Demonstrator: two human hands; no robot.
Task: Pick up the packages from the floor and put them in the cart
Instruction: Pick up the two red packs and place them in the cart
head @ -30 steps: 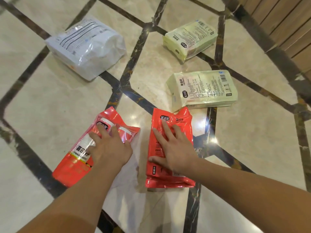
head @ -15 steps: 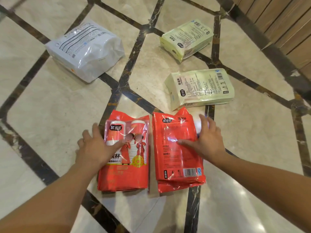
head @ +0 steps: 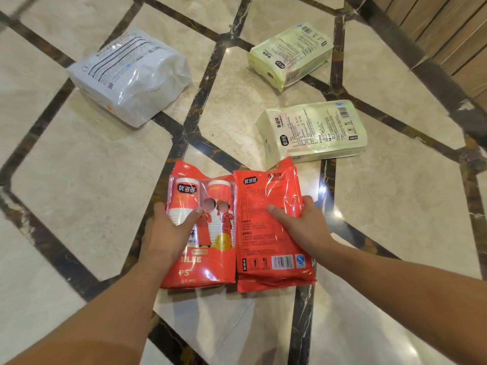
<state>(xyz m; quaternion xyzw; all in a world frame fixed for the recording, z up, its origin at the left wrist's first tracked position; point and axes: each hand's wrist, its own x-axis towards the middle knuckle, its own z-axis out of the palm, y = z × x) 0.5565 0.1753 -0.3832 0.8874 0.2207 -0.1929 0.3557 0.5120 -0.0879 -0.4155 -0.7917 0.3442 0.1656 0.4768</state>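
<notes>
Two red packages sit side by side, their long edges touching, low in the middle of the view. The left red package [head: 208, 248] shows its front, with a clear window over stacked paper cups and two small printed figures. The right red package [head: 274, 233] shows its back, with small print and a barcode near its lower edge. Whether they rest on the floor or are lifted just clear of it cannot be told.

The left hand [head: 168, 233] is clamped on the left red package from its outer edge, thumb pressed across the front beside the printed cups, fingers wrapped round behind. The right hand [head: 300, 225] is clamped on the right red package from its outer edge, thumb lying flat on the back face, fingers curled round the side. Both bare forearms reach in from the bottom corners.

Just beyond the right red package, its near corner almost touching, lies a pale green package [head: 316, 130] flat on the floor [head: 92, 180], label up. A second pale green package [head: 290, 54] lies farther away, near the top, tilted on a diagonal. Well apart to the left lies a puffy white package [head: 131, 75] with dark lines of print. The floor is glossy cream marble crossed by dark veined bands. A wooden slatted wall [head: 448, 30] fills the top right corner.
</notes>
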